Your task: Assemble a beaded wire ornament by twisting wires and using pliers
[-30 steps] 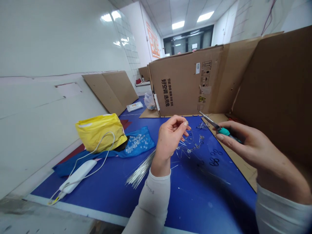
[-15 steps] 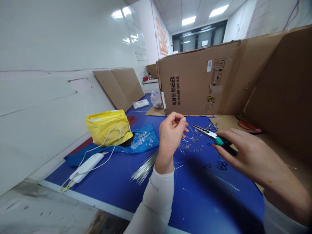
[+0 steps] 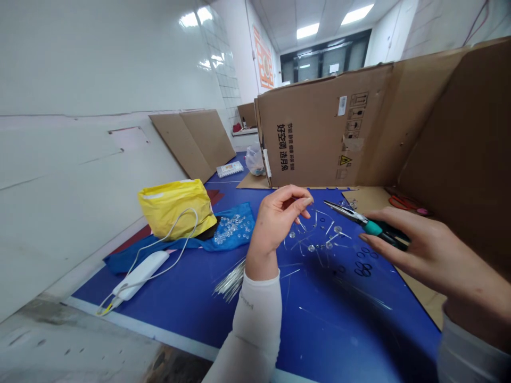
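Observation:
My left hand (image 3: pixel 282 215) is raised over the blue table, thumb and fingers pinched on thin wire. From it hangs a tangle of bent wire pieces with clear beads (image 3: pixel 337 230). My right hand (image 3: pixel 435 247) grips needle-nose pliers (image 3: pixel 373 227) by their green and black handles. Their jaws point left toward the left hand, a short gap away and touching nothing I can see. Whether the jaw tips are apart is hard to make out. A bundle of straight silvery wires (image 3: pixel 231 281) lies beside my left forearm, partly hidden by it.
Loose clear beads (image 3: pixel 232 229) lie on a blue cloth (image 3: pixel 191 244) by a yellow bag (image 3: pixel 178 207). A white power strip (image 3: pixel 141 274) with its cord sits at left. Black rings (image 3: pixel 363 269) lie below the pliers. A large cardboard box (image 3: pixel 315 133) walls the back, with red-handled scissors (image 3: pixel 403 202) at right.
My right hand has drawn the pliers to the right, away from the left hand. The left hand has turned slightly, and the beaded wires below it hang more spread out.

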`<state>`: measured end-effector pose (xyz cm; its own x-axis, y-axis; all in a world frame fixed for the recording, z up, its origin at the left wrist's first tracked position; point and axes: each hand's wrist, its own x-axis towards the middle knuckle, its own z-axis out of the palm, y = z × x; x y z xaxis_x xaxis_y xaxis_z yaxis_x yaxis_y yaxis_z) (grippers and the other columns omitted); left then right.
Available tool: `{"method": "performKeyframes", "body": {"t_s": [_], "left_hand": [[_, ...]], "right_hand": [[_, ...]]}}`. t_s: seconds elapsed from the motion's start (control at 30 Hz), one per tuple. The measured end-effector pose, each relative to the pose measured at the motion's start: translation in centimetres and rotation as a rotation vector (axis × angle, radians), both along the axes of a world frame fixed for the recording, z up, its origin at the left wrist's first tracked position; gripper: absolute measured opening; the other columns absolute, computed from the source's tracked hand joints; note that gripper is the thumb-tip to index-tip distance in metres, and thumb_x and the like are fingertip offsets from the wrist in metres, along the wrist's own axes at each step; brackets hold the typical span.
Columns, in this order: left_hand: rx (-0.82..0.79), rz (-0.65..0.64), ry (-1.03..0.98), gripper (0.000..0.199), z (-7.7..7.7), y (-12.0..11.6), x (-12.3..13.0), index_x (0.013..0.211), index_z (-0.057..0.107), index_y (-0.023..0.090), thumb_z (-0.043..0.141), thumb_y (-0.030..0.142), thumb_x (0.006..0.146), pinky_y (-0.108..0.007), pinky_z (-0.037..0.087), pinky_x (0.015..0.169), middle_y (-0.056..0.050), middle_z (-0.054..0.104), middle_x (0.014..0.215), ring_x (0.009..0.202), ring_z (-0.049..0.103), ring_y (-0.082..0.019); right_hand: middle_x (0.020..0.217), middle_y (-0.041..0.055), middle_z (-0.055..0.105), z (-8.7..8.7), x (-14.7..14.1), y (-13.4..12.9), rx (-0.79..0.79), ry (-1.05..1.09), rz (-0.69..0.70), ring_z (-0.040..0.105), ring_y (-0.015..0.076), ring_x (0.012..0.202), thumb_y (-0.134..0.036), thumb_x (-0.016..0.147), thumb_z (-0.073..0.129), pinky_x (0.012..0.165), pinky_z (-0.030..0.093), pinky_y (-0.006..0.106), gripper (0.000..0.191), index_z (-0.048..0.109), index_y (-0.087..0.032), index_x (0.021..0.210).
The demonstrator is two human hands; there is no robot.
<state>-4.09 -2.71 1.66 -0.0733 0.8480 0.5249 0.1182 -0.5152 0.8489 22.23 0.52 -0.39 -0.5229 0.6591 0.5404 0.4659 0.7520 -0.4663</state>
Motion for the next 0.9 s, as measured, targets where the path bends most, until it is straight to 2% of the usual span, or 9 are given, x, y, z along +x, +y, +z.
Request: {"method": "performKeyframes", "body": {"t_s": [0.17, 0.4, 0.57, 0.9], "left_hand": [[0.08, -0.188, -0.039, 0.021, -0.3, 0.4, -1.1, 0.081, 0.072, 0.022, 0.079, 0.041, 0.086, -0.022, 0.049, 0.055, 0.001, 0.065, 0.078, 0.059, 0.059, -0.008], [0.093, -0.316, -0.108, 0.032, -0.7, 0.8, -1.4, 0.075, 0.068, 0.021, 0.082, 0.049, 0.083, -0.023, 0.045, 0.049, 0.001, 0.06, 0.074, 0.053, 0.053, -0.007], [0.04, -0.362, -0.112, 0.044, -1.1, 1.1, -1.2, 0.069, 0.063, 0.02, 0.084, 0.057, 0.077, -0.023, 0.041, 0.046, 0.0, 0.057, 0.07, 0.051, 0.051, -0.008], [0.074, -0.516, -0.156, 0.036, -1.6, 1.8, -0.9, 0.071, 0.065, 0.018, 0.083, 0.046, 0.082, -0.019, 0.037, 0.044, 0.001, 0.057, 0.07, 0.05, 0.047, -0.006]], "right_hand": [[0.097, 0.0061, 0.08, 0.2, 1.1, 0.1, -0.064, 0.035, 0.082, 0.074, 0.0282, 0.081, -0.053, 0.088, 0.071, 0.067, 0.058, 0.041, 0.03, 0.077, -0.031, 0.108], [0.104, 0.0052, 0.081, -0.1, 0.2, -1.0, -0.088, 0.082, 0.147, 0.076, 0.0279, 0.088, -0.051, 0.087, 0.073, 0.075, 0.061, 0.039, 0.033, 0.078, -0.031, 0.113], [0.106, 0.0061, 0.08, -0.3, -0.2, -0.9, -0.068, 0.039, 0.165, 0.076, 0.0285, 0.089, -0.052, 0.089, 0.071, 0.072, 0.061, 0.039, 0.033, 0.077, -0.031, 0.113], [0.108, 0.0059, 0.08, -0.3, -0.2, -0.8, 0.011, -0.039, 0.201, 0.076, 0.025, 0.09, -0.049, 0.093, 0.067, 0.075, 0.061, 0.035, 0.032, 0.075, -0.028, 0.116]]}}
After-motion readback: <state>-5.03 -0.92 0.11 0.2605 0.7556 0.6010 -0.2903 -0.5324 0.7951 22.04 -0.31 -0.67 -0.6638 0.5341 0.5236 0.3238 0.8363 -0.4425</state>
